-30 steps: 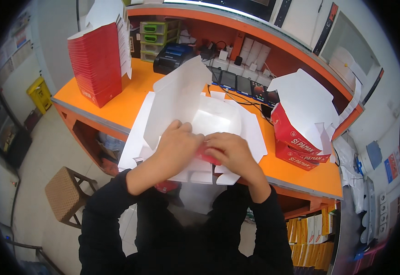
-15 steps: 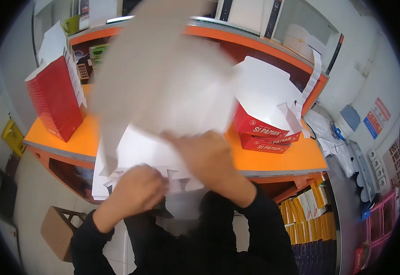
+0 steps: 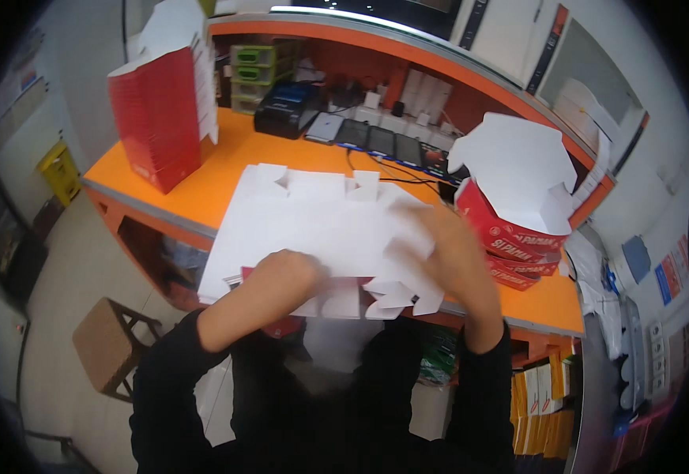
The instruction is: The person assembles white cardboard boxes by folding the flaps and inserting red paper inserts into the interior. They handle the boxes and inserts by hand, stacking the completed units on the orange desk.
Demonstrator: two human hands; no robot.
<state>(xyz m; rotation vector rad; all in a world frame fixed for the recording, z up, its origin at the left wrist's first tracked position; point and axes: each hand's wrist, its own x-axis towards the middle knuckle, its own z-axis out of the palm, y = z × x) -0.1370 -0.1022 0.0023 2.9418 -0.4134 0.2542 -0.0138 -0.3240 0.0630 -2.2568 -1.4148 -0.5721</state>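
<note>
A white cardboard box blank [image 3: 313, 225] lies on a pile of flat sheets, with cut tabs standing up along its far edge and red showing at its near edge. My left hand [image 3: 289, 272] is closed over the blank's near part; what its curled fingers hold is hidden. Over the right side of the blank is my right hand [image 3: 439, 245], smeared by motion, its fingers apart and nothing seen in them. Small folded flaps [image 3: 392, 295] stick out at the near right edge, below that hand.
Folded red boxes with white insides [image 3: 510, 225] are stacked to the right. A tall red cardboard stack [image 3: 159, 118] stands at the left of the orange table [image 3: 238, 146]. Behind are a black device [image 3: 288, 109], several phones [image 3: 380, 141] and cables. A brown stool [image 3: 111, 344] stands below left.
The big sheet that was raised in front of me now lies flat on the pile. My right hand has moved right and opened. My view has shifted, showing the phones and the black device.
</note>
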